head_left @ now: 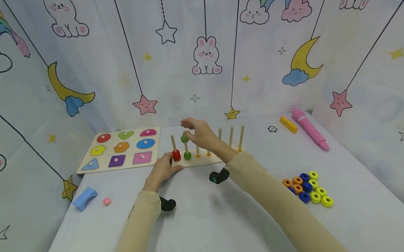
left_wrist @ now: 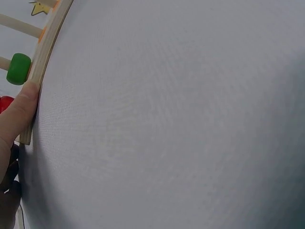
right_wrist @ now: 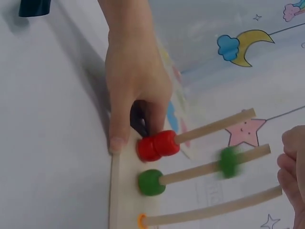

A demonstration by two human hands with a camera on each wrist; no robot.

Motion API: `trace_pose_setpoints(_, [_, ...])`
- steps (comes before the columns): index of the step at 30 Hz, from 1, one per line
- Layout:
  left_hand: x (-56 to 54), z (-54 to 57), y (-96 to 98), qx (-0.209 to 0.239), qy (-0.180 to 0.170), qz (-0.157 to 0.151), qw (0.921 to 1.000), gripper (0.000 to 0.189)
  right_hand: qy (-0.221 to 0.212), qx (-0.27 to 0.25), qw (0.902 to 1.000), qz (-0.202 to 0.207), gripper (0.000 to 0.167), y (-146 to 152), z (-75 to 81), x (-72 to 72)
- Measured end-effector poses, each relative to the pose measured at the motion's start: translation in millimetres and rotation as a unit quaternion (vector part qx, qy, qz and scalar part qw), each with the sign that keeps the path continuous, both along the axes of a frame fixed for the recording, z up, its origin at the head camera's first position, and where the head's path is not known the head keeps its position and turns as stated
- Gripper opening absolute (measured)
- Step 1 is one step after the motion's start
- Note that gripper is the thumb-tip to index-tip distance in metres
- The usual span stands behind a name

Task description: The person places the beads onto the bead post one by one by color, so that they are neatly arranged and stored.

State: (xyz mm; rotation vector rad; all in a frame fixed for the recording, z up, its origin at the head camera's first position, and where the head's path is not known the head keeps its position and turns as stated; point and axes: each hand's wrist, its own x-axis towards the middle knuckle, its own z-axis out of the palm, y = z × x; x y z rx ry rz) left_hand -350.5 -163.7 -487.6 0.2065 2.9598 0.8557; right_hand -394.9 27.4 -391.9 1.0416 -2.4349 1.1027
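Note:
A wooden peg board [head_left: 194, 162] with a row of upright pegs stands at the back of the table. My left hand [head_left: 160, 171] grips its left end, thumb [left_wrist: 21, 107] along the front edge. Two red beads [right_wrist: 158, 145] sit stacked on the first peg. At the base of the second peg lies a green bead [right_wrist: 151, 182]. Another green bead [right_wrist: 228, 162], blurred, is threaded on that peg's upper part. My right hand [head_left: 204, 134] is beside the peg's top, its fingers [right_wrist: 290, 162] apart from the bead in the right wrist view.
A shape puzzle board [head_left: 128, 148] lies left of the pegs. Loose orange, blue and yellow beads [head_left: 315, 197] cluster at right. A pink marker-shaped object [head_left: 310, 128] and a yellow block [head_left: 289, 124] lie behind them. At left are a blue arch block [head_left: 85, 198] and a small pink piece [head_left: 107, 201].

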Motion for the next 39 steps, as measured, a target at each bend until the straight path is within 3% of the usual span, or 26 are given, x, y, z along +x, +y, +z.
trace_pose_setpoints(6, [-2.1,0.6,-2.0,-0.002,0.002,-0.001,1.0,0.077,0.046,-0.066,0.9967,0.009,0.028,21,-2.3,7.9])
trace_pose_setpoints(11, [-4.0,1.2,-3.0,-0.006,0.001,-0.002,1.0,0.079,0.037,-0.13,0.9906,0.02,0.025,57,-10.2,24.0])
trace_pose_setpoints(14, [-4.8,1.3,-2.4,-0.007,0.004,-0.003,1.0,0.078,0.026,-0.143,0.9892,0.019,0.024,89,-22.3,34.4])
trace_pose_setpoints(22, [-3.9,1.2,-0.9,-0.01,-0.009,-0.004,0.9999,0.08,-0.029,-0.069,0.9961,-0.046,0.023,192,-63.5,63.8])
trace_pose_setpoints(28, [-2.9,3.7,-2.3,-0.014,-0.005,-0.004,0.9999,0.081,-0.113,0.004,0.9907,-0.075,0.021,261,-92.8,93.8])
trace_pose_setpoints(32, [-2.1,3.5,-2.3,-0.019,0.003,-0.011,0.9998,0.08,-0.137,0.027,0.9883,-0.06,0.021,283,-100.6,112.8])
trace_pose_setpoints(39, [-1.3,-0.1,0.3,-0.015,0.002,-0.013,0.9998,0.08,-0.1,0.083,0.9915,-0.002,0.028,287,-102.5,130.0])
